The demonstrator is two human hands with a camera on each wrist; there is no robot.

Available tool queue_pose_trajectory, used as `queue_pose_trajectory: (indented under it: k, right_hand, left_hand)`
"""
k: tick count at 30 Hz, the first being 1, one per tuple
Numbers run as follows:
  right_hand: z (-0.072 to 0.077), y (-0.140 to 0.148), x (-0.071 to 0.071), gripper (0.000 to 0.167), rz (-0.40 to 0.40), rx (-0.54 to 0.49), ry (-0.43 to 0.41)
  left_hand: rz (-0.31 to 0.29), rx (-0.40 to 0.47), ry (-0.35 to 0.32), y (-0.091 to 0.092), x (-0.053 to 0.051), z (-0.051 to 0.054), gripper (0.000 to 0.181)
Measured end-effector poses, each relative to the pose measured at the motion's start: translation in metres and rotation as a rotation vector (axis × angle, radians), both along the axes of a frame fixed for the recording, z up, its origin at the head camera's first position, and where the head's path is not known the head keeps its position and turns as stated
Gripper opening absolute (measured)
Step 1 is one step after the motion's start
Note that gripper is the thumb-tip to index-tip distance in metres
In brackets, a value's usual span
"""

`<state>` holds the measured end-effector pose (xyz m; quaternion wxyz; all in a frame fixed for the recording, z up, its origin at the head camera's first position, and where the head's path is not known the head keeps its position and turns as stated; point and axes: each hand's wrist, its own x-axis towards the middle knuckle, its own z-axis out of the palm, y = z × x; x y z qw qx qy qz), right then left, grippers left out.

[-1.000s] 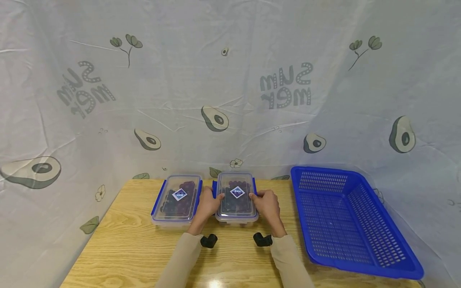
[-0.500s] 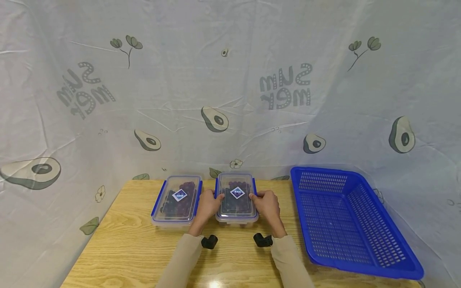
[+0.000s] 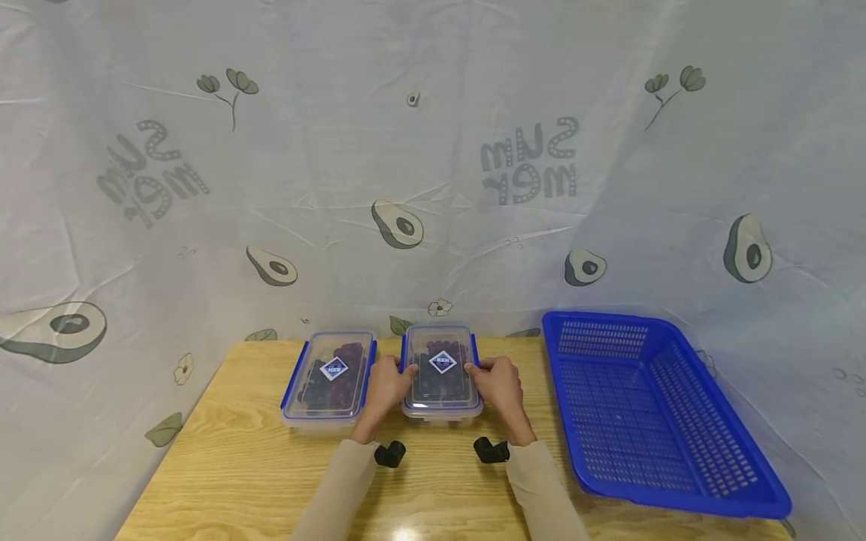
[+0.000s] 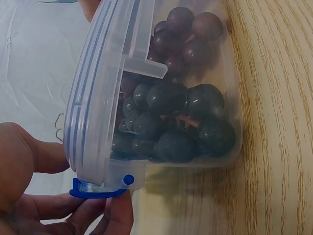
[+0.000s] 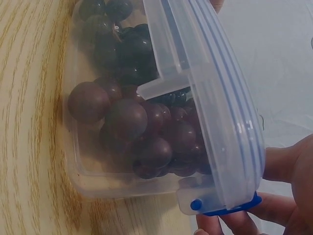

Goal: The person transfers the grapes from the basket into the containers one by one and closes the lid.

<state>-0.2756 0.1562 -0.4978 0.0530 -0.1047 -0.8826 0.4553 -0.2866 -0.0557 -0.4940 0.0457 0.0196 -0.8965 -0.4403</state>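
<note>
A clear lidded food container (image 3: 440, 387) with blue side clips stands on the table in front of me. Dark green and dark red grapes (image 4: 181, 122) show through its wall. My left hand (image 3: 389, 383) grips the container's left edge, thumb on the lid and fingers at the blue clip (image 4: 100, 192). On the opposite edge my right hand (image 3: 498, 385) holds it the same way, fingers by the other blue clip (image 5: 232, 205). Both clips lie folded down against the sides. A second such container (image 3: 325, 387), lidded and with grapes inside, is left of my left hand.
A large blue plastic basket (image 3: 636, 443) with slotted walls sits at the right of the wooden table (image 3: 223, 458). Behind the table hangs a pale cloth (image 3: 325, 165) printed with avocados. Its lower part meets the table's back edge.
The container's left clip, which stuck outward a second ago, has been pressed down against its side by my left hand. The head view has shifted slightly. My right hand stays in place.
</note>
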Motion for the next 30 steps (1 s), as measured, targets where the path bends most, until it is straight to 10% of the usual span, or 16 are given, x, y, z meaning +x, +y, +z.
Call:
queue_pose_trajectory:
  k: [30]
  right_hand:
    - [-0.0011, 0.0002, -0.0012, 0.034, 0.007, -0.002, 0.008]
  left_hand:
    - [0.014, -0.004, -0.006, 0.0001, -0.0018, 0.0017, 0.024]
